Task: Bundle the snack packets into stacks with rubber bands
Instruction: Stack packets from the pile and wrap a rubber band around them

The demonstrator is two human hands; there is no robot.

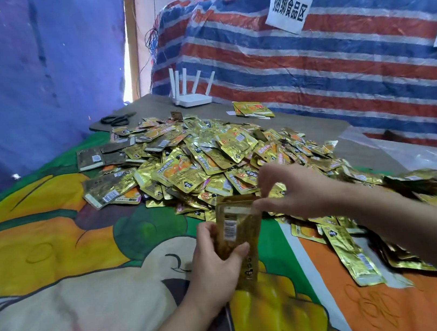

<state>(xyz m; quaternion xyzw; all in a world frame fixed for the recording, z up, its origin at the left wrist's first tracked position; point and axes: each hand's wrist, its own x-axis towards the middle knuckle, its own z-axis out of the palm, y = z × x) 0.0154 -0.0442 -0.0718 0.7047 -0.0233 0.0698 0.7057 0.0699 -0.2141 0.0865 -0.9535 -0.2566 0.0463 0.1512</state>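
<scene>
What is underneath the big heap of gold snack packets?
The heap of gold foil snack packets lies on a colourful cartoon-print cloth at its near side and a grey-brown tabletop at its far side. Where cloth meets table beneath the heap is covered.

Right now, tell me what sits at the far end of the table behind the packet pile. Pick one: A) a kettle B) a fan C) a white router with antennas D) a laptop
C: a white router with upright antennas stands beyond the packet pile, with black scissors to its left.
</scene>
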